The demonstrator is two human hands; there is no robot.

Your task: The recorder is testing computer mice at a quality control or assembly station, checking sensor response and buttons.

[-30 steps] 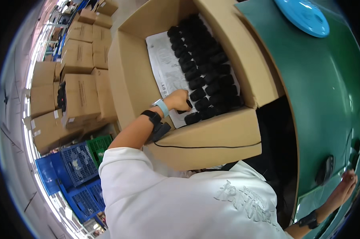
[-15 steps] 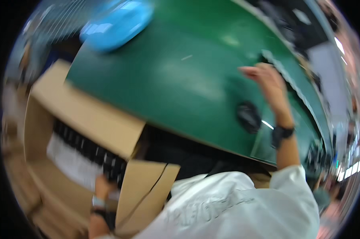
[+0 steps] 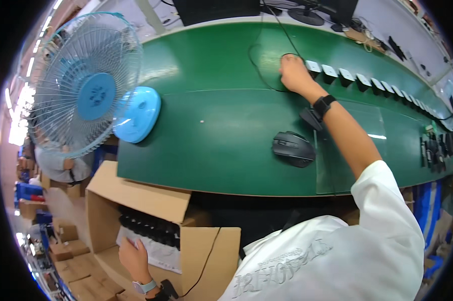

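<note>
My right hand [image 3: 294, 74] is at the left end of a row of small black blocks with white tops [image 3: 329, 73] on the green table [image 3: 226, 130]. Its fingers are curled round something dark, mostly hidden by the hand. Nearer me lie a black mouse [image 3: 293, 149] and a smaller dark device [image 3: 311, 119], just below my right forearm. My left hand [image 3: 134, 261] reaches into an open cardboard box [image 3: 136, 187], thumb and fingers apart, holding nothing that I can see. Beside it in the box are a white sheet [image 3: 161, 257] and a row of black pieces [image 3: 148, 228].
A blue fan [image 3: 97, 95] stands on the table's left end. Monitors [image 3: 306, 16] and cables line the back. Several dark items [image 3: 437, 150] lie at the right end. Cardboard boxes [image 3: 86, 271] are on the floor at the left.
The view has swung and become sharper. My right hand, earlier raised and blurred over the table, is now at the row's left end. My left hand stays in the box.
</note>
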